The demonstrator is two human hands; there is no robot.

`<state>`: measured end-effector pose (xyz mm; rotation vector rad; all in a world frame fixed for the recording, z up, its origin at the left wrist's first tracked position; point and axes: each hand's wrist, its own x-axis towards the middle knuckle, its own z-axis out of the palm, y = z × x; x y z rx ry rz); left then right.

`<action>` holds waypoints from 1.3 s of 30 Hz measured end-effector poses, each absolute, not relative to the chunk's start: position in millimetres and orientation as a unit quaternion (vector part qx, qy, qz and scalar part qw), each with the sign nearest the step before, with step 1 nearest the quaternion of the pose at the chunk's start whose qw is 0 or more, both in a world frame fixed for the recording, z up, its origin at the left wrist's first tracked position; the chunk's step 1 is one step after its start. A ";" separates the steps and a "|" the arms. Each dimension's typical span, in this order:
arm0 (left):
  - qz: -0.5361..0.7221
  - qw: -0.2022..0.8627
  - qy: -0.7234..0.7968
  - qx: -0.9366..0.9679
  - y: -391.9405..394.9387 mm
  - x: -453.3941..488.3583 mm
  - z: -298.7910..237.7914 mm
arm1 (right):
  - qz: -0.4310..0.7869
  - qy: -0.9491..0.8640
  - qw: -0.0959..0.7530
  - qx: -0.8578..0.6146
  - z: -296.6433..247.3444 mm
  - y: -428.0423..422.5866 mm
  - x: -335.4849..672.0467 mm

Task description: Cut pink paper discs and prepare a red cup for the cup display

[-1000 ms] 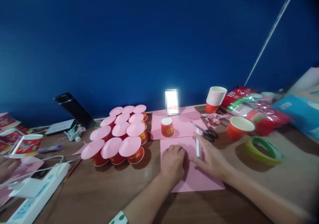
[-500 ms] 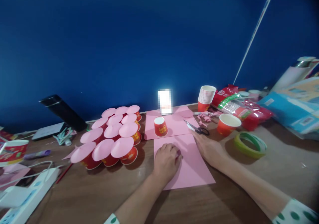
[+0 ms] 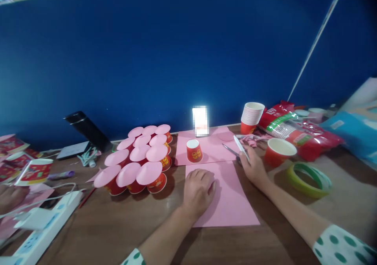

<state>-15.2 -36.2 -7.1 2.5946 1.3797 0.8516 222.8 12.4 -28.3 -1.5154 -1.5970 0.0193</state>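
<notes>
My left hand (image 3: 198,190) rests knuckles-up on a pink paper sheet (image 3: 228,200), fingers curled under, nothing visible in them. My right hand (image 3: 253,166) lies at the sheet's far right corner. It is closed around a white pen (image 3: 240,146) that sticks out towards the wall. The same hand covers the handles of a pair of scissors (image 3: 229,150); only the blades show. A small red cup (image 3: 194,151) stands upside down on a second pink sheet (image 3: 213,146) just beyond.
Several red cups topped with pink discs (image 3: 138,162) cluster at left. A cup stack (image 3: 251,117), an open red cup (image 3: 279,151), a cup bag (image 3: 297,129) and a green tape roll (image 3: 309,174) lie right. A power strip (image 3: 38,225) and another person's hand (image 3: 8,198) are at far left.
My right hand has slid from the pink sheet's right edge back and right onto the scissors, with the pen now pointing towards the wall. My left hand has stayed on the sheet.
</notes>
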 end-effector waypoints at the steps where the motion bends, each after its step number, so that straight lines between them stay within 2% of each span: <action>1: 0.316 0.041 0.454 0.832 -35.8 -16.2 -5.1 | 0.014 -0.645 0.459 -0.611 -28.9 12.5 223.4; 3: 0.395 0.073 0.480 0.780 -32.9 -18.5 0.3 | 0.026 -0.644 0.467 -0.606 -29.3 12.5 224.4; 6: 0.499 0.180 0.524 0.667 -21.7 -22.0 10.2 | 0.037 -0.645 0.470 -0.601 -29.9 12.9 224.7; 9: 0.541 0.253 0.546 0.587 -3.2 -25.1 18.5 | 0.048 -0.649 0.467 -0.598 -30.9 13.3 224.2; 11: 0.551 0.273 0.553 0.561 10.7 -26.3 20.8 | 0.055 -0.653 0.465 -0.595 -31.0 13.2 223.8; 14: 0.566 0.229 0.565 0.555 29.3 -26.3 18.3 | 0.061 -0.657 0.468 -0.588 -30.4 12.2 224.0; 19: 0.533 0.221 0.573 0.582 52.2 -24.8 11.8 | 0.057 -0.660 0.480 -0.575 -29.0 9.6 225.1; 21: 0.530 0.268 0.564 0.575 59.4 -24.7 13.1 | 0.052 -0.657 0.488 -0.573 -28.4 9.0 224.9; 24: 0.604 0.362 0.514 0.490 65.0 -24.3 20.2 | 0.045 -0.651 0.497 -0.572 -27.3 8.7 224.3; 26: 0.641 0.469 0.448 0.411 63.4 -23.7 26.1 | 0.040 -0.646 0.502 -0.573 -26.3 8.5 224.0; 28: 0.624 0.585 0.377 0.354 57.9 -22.9 30.8 | 0.037 -0.644 0.506 -0.572 -25.2 8.1 223.7; 30: 0.609 0.650 0.324 0.320 50.4 -21.9 33.0 | 0.035 -0.647 0.506 -0.569 -24.2 7.3 223.1; 34: 0.594 0.697 0.276 0.292 38.1 -18.9 33.0 | 0.040 -0.651 0.504 -0.566 -23.6 5.0 220.9; 39: 0.579 0.691 0.310 0.303 30.8 -16.6 38.3 | 0.046 -0.656 0.490 -0.572 -24.7 2.8 219.3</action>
